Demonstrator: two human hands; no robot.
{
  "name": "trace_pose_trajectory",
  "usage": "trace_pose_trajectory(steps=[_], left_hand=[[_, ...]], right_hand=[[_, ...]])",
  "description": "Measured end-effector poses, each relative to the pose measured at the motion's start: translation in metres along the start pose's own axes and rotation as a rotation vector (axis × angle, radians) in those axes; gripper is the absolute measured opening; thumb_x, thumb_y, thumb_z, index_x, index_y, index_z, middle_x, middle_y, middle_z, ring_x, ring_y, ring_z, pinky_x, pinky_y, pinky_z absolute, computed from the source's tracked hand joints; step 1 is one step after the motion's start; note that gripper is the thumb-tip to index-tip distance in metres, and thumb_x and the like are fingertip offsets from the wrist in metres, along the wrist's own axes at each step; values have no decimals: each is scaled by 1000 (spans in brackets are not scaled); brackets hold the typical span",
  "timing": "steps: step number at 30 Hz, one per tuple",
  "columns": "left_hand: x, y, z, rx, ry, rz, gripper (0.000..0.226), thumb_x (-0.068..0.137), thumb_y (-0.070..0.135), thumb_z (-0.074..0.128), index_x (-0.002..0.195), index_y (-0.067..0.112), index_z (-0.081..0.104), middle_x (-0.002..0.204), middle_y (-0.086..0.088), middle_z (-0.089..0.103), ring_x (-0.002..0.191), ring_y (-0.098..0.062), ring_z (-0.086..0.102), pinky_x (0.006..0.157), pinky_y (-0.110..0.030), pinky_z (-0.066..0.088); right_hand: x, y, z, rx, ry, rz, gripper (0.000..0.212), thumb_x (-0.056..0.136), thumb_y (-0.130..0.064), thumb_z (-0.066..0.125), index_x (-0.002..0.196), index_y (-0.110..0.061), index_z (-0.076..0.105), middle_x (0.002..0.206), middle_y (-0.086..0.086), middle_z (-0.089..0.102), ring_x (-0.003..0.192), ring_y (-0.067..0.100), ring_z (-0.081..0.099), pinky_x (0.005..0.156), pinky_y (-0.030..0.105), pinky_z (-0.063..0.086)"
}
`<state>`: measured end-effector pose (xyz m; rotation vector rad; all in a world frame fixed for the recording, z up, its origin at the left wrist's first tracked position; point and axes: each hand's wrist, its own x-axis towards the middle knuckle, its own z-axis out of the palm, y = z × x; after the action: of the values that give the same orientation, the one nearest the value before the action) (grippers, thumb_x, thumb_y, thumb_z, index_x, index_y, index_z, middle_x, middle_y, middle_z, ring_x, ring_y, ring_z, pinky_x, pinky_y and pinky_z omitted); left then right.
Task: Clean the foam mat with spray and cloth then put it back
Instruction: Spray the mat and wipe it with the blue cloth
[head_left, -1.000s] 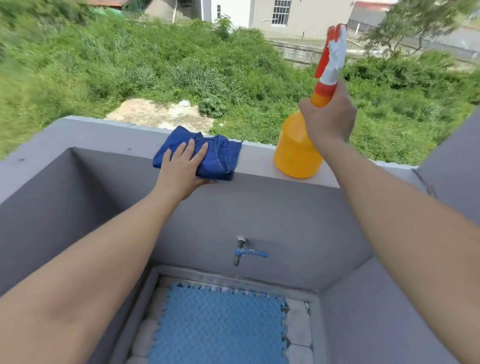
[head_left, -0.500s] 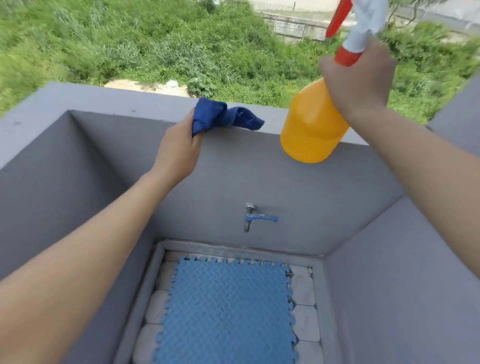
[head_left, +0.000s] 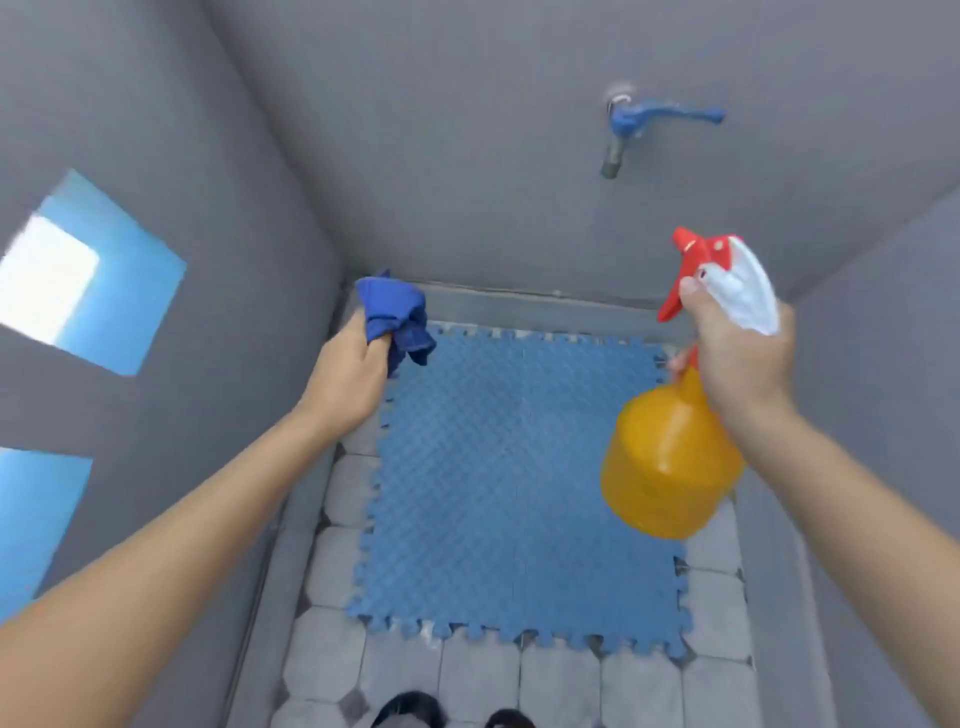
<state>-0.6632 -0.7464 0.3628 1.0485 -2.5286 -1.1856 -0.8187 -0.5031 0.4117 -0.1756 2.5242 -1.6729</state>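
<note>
A blue foam mat (head_left: 509, 483) with jigsaw edges lies flat on the grey tiled floor between grey walls. My left hand (head_left: 353, 374) is closed around a crumpled dark blue cloth (head_left: 397, 312), held above the mat's far left corner. My right hand (head_left: 737, 358) grips the neck of an orange spray bottle (head_left: 667, 467) with a red and white trigger head, a finger on the trigger. The bottle hangs tilted over the mat's right side, its nozzle pointing left.
A blue tap (head_left: 639, 130) sticks out of the far grey wall (head_left: 467, 156) above the mat. Grey walls close in on the left and right. Grey octagonal tiles (head_left: 561, 686) surround the mat. Dark shoe tips (head_left: 415, 714) show at the bottom edge.
Both hands have come down from the wall's top ledge, carrying the cloth and the spray bottle over the mat. The view has tilted down to the floor.
</note>
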Motion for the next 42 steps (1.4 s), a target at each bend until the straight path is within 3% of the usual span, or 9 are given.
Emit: trace_pose_trajectory(steps=[3, 6, 9, 13, 15, 20, 26, 34, 42], left_hand=[[-14, -101, 68, 16, 40, -19, 44, 96, 11, 32, 140, 13, 39, 119, -13, 59, 94, -30, 55, 70, -19, 41], [-19, -195, 134, 49, -19, -37, 50, 97, 19, 33, 146, 13, 29, 151, -15, 34, 126, -36, 42, 97, -42, 37], [-39, -263, 189, 61, -92, 19, 61, 96, 13, 40, 152, 13, 17, 160, -9, 10, 141, -27, 29, 108, -33, 27], [-71, -326, 256, 137, -202, 191, 79, 89, -1, 39, 150, 28, -2, 157, 3, -24, 147, -21, 10, 110, -31, 27], [-79, -351, 292, 250, -235, 304, 81, 82, 12, 36, 152, 22, -3, 157, 0, -24, 148, -21, -4, 118, -36, 11], [-79, -380, 335, 325, -119, 264, 95, 82, 39, 47, 151, 6, -8, 160, -12, -6, 148, -22, -3, 117, -36, 2], [-63, -380, 321, 274, 35, 179, 82, 77, 16, 21, 149, 24, -16, 158, 4, -19, 145, -9, -16, 117, -27, -11], [-22, -391, 298, 257, 137, 73, 86, 77, -10, 43, 152, 11, 8, 160, -4, 2, 144, -8, -8, 119, -32, -6], [-21, -403, 283, 337, -67, 207, 101, 78, 74, 32, 152, 20, -11, 154, 12, -20, 144, -8, -19, 119, -31, -8]], right_hand=[[-37, 98, 31, -56, -59, 50, 37, 94, -35, 59, 69, -62, 61, 74, 4, 62, 40, 18, 57, 52, 33, 50], [-55, 188, 65, -92, -39, 78, 23, 96, -30, 58, 75, -26, 67, 70, 13, 61, 41, 19, 56, 44, 17, 43], [-66, 251, 101, -145, -42, 75, 33, 97, -24, 58, 79, 3, 60, 61, 32, 56, 51, 27, 58, 38, 10, 36], [-66, 306, 151, -224, -99, 28, 35, 96, -26, 57, 73, -1, 56, 57, 22, 54, 55, 34, 61, 52, 36, 55], [-62, 323, 171, -285, -157, 3, 35, 94, -28, 56, 67, -7, 52, 54, 12, 51, 59, 39, 58, 57, 52, 55], [-55, 344, 200, -345, -226, 25, 40, 94, -27, 55, 61, -4, 50, 54, 15, 53, 61, 41, 64, 59, 53, 55], [-53, 336, 203, -342, -295, 75, 38, 96, -28, 55, 62, -11, 51, 51, 3, 51, 48, 24, 64, 52, 36, 57], [-68, 343, 198, -332, -289, 88, 38, 94, -36, 54, 71, -6, 59, 70, 15, 66, 71, 38, 65, 69, 51, 58], [-82, 334, 191, -229, -588, 209, 46, 73, -56, 77, 85, -16, 55, 70, -4, 51, 57, 17, 60, 55, 28, 48]])
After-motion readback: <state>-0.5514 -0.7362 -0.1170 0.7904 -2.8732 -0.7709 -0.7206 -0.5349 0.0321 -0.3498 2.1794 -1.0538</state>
